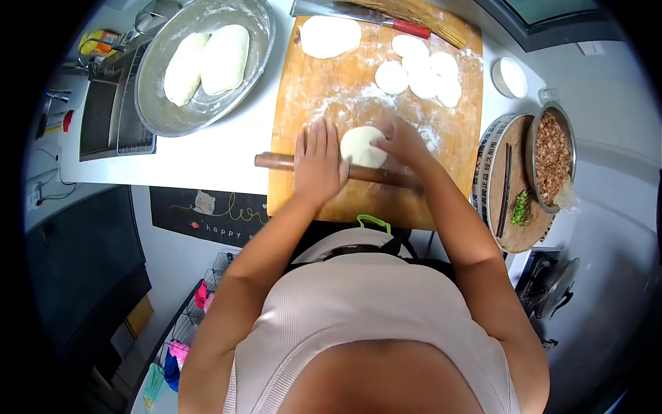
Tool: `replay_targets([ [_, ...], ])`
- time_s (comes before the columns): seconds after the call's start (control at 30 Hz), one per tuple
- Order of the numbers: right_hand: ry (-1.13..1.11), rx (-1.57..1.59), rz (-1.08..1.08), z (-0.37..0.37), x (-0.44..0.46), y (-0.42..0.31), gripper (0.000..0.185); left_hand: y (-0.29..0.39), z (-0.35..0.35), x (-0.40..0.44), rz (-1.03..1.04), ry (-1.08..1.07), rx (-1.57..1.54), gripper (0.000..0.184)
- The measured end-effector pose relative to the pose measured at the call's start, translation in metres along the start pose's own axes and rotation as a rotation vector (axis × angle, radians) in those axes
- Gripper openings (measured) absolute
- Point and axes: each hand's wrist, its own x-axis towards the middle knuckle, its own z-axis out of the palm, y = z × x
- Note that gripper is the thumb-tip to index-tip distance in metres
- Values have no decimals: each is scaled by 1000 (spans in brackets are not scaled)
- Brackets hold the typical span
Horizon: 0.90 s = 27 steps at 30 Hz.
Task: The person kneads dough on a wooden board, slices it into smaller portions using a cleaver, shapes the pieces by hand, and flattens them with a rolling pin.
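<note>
My left hand (318,164) lies flat with its fingers stretched forward over the wooden rolling pin (374,174), near the pin's left end. Just beyond the pin is a pale dough round (360,146) on the floured wooden board (289,103). My right hand (405,143) is closed at the right edge of this round, its thumb on top; the other fingertips are partly hidden. The pin's right part passes under my right wrist. Farther up the board sit several small dough rounds (422,74) and one larger flattened dough sheet (330,36).
A metal basin (143,96) holding two large dough pieces (225,60) stands left. A knife (412,27) and a straw brush (441,29) lie along the far edge. At right are a white bowl (510,77), a bowl of minced filling (554,159) and a round chopping board (498,165) with chopsticks and chopped greens.
</note>
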Motion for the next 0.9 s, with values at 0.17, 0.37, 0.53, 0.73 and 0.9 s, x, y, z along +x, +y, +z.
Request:
replay_targets([
  [0.17, -138, -221, -124, -4, 28, -30, 45, -8, 14, 82, 40, 144, -15, 76],
  [0.37, 43, -30, -51, -5, 40, 3, 38, -15, 4, -45, 137, 55, -183, 81],
  [0.53, -326, 29, -52, -30, 16, 31, 41, -8, 5, -24, 73, 41, -151, 79],
  [0.73, -61, -70, -116, -19, 27, 0, 39, 3, 10, 102, 15, 132, -29, 76],
  [0.9, -38, -270, -146, -19, 40, -7, 38, 9, 1, 123, 13, 136, -38, 77],
])
